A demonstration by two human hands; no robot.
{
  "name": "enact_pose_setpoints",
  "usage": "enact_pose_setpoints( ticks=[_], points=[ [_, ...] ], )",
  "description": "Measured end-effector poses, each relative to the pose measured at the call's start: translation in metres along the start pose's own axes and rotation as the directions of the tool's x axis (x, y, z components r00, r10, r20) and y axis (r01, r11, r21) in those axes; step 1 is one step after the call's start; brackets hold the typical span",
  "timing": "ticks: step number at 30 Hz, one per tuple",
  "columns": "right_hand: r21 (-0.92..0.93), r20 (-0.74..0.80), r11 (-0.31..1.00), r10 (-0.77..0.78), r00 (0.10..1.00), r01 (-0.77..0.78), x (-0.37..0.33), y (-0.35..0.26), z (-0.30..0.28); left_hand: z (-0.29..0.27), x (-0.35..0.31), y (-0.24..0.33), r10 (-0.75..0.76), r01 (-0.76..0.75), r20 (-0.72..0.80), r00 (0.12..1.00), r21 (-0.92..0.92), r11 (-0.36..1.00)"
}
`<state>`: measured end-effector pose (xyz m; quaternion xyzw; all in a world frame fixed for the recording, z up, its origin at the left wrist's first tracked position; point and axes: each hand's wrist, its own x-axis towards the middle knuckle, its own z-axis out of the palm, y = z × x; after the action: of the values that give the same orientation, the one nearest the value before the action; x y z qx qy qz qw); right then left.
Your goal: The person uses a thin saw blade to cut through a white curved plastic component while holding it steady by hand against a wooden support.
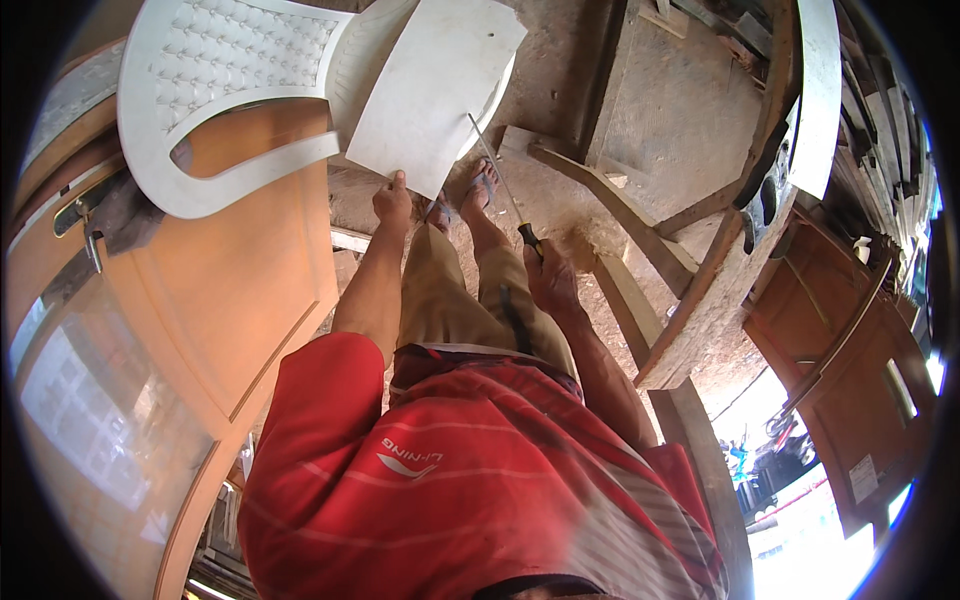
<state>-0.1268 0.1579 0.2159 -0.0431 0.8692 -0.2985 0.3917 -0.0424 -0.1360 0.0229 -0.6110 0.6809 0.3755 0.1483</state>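
A flat white sheet (430, 95) lies tilted on the seat of a white plastic chair (215, 195). My left hand (393, 203) pinches the sheet's near edge, thumb on top. In my right hand (553, 277) is a long screwdriver (504, 183) with a black and yellow handle. Its thin shaft points away from me and slightly left. The tip overlaps the sheet's right part; I cannot tell whether it touches. My right fingers are closed round the handle's end and partly hidden.
A brown wooden door panel (235, 270) stands close on the left. To the right is a wooden frame with slanting beams (625, 205), and a white strip (818, 100) lies beyond it. Stacked boards (885, 160) fill the far right. My sandalled feet (482, 183) are below the sheet.
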Motion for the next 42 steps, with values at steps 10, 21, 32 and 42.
enact_pose_setpoints(
  ticks=[10, 21, 32, 42],
  points=[
    [0.003, -0.042, 0.997, -0.074, 0.996, 0.074, 0.001, -0.017, -0.012, 0.007, 0.024, -0.018, 0.049, -0.055, 0.090, 0.995, 0.072, 0.996],
    [-0.153, 0.027, 0.987, 0.043, 0.999, -0.038, 0.003, -0.013, 0.012, 0.037, 0.057, -0.033, -0.293, 0.341, 0.180, 0.939, -0.395, 0.853],
    [0.007, -0.120, 1.000, -0.013, 0.993, 0.014, -0.018, 0.009, 0.086, 0.009, 0.055, -0.028, -0.015, 0.451, 0.562, 0.827, -0.647, 0.615],
    [0.146, -0.305, 0.988, -0.008, 0.952, 0.055, -0.015, 0.004, 0.150, -0.029, 0.051, -0.027, 0.222, 0.407, 0.584, 0.781, -0.746, 0.528]
  ],
)
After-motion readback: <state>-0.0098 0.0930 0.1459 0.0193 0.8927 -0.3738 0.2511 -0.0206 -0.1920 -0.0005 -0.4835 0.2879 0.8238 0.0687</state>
